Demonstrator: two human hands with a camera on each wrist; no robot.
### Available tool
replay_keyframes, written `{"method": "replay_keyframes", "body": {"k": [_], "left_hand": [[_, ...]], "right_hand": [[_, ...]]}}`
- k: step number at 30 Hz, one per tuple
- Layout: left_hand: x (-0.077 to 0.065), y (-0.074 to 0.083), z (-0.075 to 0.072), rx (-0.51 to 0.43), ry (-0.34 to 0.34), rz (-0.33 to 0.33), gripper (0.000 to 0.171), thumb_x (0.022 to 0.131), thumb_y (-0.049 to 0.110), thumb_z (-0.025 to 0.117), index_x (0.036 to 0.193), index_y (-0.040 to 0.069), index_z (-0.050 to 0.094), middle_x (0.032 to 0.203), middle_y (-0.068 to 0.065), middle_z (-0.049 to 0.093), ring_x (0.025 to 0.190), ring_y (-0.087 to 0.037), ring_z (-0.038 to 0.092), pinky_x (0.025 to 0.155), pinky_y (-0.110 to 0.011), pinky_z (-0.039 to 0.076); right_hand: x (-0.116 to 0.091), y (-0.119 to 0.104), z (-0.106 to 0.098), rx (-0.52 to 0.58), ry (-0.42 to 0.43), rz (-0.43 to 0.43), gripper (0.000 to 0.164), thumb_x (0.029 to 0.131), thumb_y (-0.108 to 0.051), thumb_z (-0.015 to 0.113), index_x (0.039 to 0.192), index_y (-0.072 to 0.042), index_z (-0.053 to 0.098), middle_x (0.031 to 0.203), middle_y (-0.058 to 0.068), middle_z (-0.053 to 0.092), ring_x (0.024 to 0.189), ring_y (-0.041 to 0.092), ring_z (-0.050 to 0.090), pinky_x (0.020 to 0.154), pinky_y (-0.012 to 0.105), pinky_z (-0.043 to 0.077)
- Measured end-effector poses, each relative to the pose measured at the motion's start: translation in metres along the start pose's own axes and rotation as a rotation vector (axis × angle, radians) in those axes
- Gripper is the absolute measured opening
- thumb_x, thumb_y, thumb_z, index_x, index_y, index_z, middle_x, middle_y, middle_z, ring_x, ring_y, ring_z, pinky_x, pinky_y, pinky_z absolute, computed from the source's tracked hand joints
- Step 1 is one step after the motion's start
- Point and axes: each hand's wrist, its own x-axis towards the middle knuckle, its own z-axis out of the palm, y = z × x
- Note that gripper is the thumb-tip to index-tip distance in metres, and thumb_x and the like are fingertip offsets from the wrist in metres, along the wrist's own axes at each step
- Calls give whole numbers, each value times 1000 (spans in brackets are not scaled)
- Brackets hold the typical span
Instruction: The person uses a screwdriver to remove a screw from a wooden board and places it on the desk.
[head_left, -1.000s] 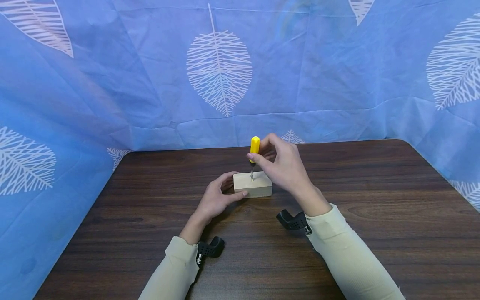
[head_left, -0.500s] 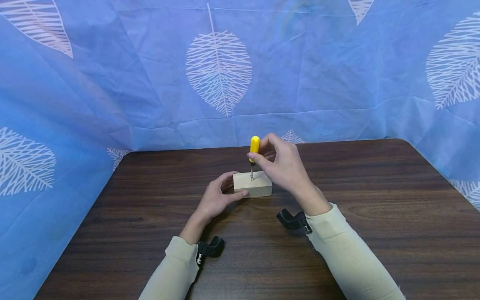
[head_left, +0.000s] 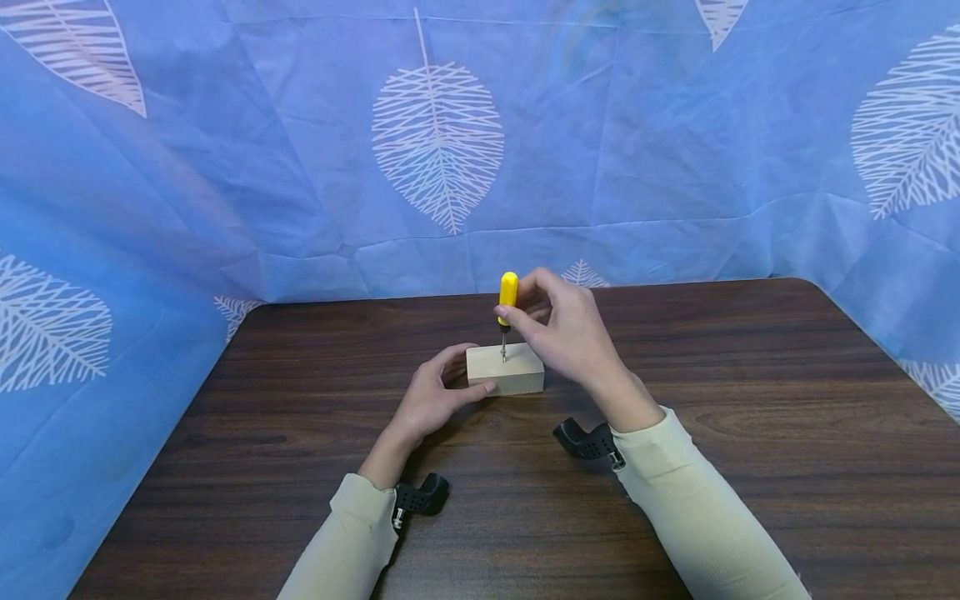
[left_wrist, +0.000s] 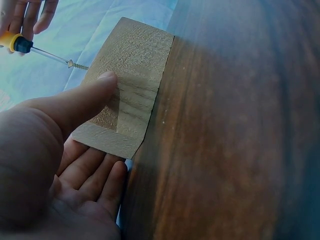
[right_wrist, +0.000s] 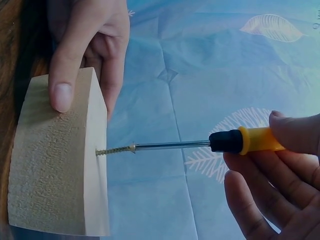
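Screw point(right_wrist: 115, 150) upright on the block's top face, point against the wood, much of its thread exposed; depth in the wood cannot be told. Block point(head_left: 506, 379) lying on the dark counter point(head_left: 480, 525). Screwdriver point(head_left: 508, 292) stands over the block, near vertical, yellow handle up, its tip meeting the screw head. Right hand point(head_left: 573, 333), above and right of the block: thumb and fingers pinching the handle, the lower fingers loosely bent. Left hand point(head_left: 429, 398) at the block's left end: thumb flat on the near face, fingers round the far side, pinching the wood. Behind the block, blue cloth point(head_left: 300, 167) with white leaf prints. Pale sleeves point(head_left: 697, 492) nearer than the block.
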Motion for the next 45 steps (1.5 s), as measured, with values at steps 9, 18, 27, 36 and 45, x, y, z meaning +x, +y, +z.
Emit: {"method": "replay_keyframes", "body": {"k": [9, 18, 27, 36, 45], "left_hand": [[0, 0, 0, 8, 0, 2, 62, 95, 25, 86, 151, 20, 61, 147, -7, 67, 142, -33, 61, 120, -57, 49], [0, 1, 0, 1, -4, -1, 59, 96, 24, 85, 150, 22, 62, 145, -6, 68, 140, -32, 62, 118, -56, 51], [0, 0, 0, 10, 1, -11, 60, 95, 23, 86, 150, 22, 61, 146, -5, 68, 141, -31, 62, 118, -56, 50], [-1, -1, 1, 20, 0, -20, 62, 95, 24, 86, 152, 22, 60, 147, -4, 67, 144, -31, 59, 120, -56, 49], [0, -1, 0, 15, 1, -7, 63, 96, 24, 85, 153, 19, 59, 149, -8, 66, 144, -34, 59, 120, -58, 48]], "right_hand": [[0, 2, 1, -11, 15, -5, 20, 100, -24, 80, 112, -11, 72, 102, 5, 81, 86, 19, 78, 77, 38, 64], [0, 0, 1, -14, 34, -28, 18, 100, -21, 81, 109, -8, 74, 97, 6, 82, 84, 22, 79, 75, 38, 64], [1, -2, 0, -7, 10, -27, 19, 100, -19, 80, 111, -6, 73, 100, 8, 82, 87, 22, 80, 80, 42, 67], [0, 2, 3, -17, 21, -15, 21, 101, -28, 80, 110, -10, 74, 97, 4, 81, 86, 18, 78, 77, 38, 64], [0, 1, 2, -48, 32, -42, 20, 101, -23, 80, 111, -6, 75, 99, 8, 82, 86, 22, 79, 78, 42, 66]]}}
